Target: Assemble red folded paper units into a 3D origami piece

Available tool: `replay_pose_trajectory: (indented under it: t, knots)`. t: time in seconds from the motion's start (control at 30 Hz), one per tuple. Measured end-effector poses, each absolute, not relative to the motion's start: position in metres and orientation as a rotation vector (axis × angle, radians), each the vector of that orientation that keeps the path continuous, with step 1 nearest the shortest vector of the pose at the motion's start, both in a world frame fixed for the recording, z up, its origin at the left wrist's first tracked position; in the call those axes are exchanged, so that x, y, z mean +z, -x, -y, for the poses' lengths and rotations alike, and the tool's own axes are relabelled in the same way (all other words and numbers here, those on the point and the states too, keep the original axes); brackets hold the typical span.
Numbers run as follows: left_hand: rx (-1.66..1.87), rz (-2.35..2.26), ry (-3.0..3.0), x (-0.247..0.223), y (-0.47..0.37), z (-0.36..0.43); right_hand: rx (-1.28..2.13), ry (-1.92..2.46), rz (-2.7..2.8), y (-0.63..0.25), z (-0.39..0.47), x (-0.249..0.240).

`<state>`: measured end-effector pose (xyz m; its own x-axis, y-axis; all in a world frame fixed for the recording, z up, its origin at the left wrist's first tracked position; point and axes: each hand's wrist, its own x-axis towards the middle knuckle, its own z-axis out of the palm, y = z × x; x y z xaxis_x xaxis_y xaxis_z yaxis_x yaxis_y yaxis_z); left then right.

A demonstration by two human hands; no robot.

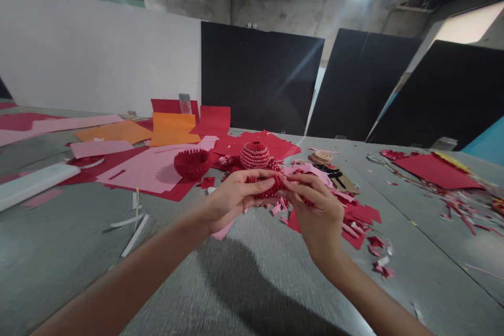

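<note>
Above the worktop (173, 273), centre: one red piece (278, 184), pleated, raised clear of the surface, largely covered by fingers. Left hand (238, 192): holding its left side between thumb and fingers. Right hand (319, 210): fingertips drawn narrow, pinching its right end.

Toward the far edge, beyond the hands: one ball (255, 156), red with pale-edged rows, open at top, apparently built up to near full height. Left of it: one bowl (192, 164), red, pleated, mouth up, seemingly formed.

Judged unfinished: the red piece, in hand and separate from both; its degree of completion cannot be told.

Stock unused, by appearance: pink sheet (144, 170), flat, left of the bowl; orange card (173, 128), creased, near the far edge. Right of centre: scraps (381, 268), loose, evidently offcuts.
</note>
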<state>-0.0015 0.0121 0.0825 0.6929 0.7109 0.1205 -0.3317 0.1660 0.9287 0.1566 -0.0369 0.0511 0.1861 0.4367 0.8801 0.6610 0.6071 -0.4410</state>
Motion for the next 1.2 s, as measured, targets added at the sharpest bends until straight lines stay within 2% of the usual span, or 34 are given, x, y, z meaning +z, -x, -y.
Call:
replay_pose_trajectory:
  t: [0.53,0.9,1.2]
  knots:
    - [0.850,-0.403,-1.107,0.070,-0.012,-0.001,-0.515,1.030,1.540,-0.151,0.047,0.053]
    - [0.957,-0.500,-0.893,0.059,-0.018,-0.006,-0.245,1.202,1.576,-0.139,0.040,0.040]
    - [0.910,-0.376,-0.802,0.054,-0.014,-0.016,-0.251,1.245,1.532,-0.133,0.037,0.035]
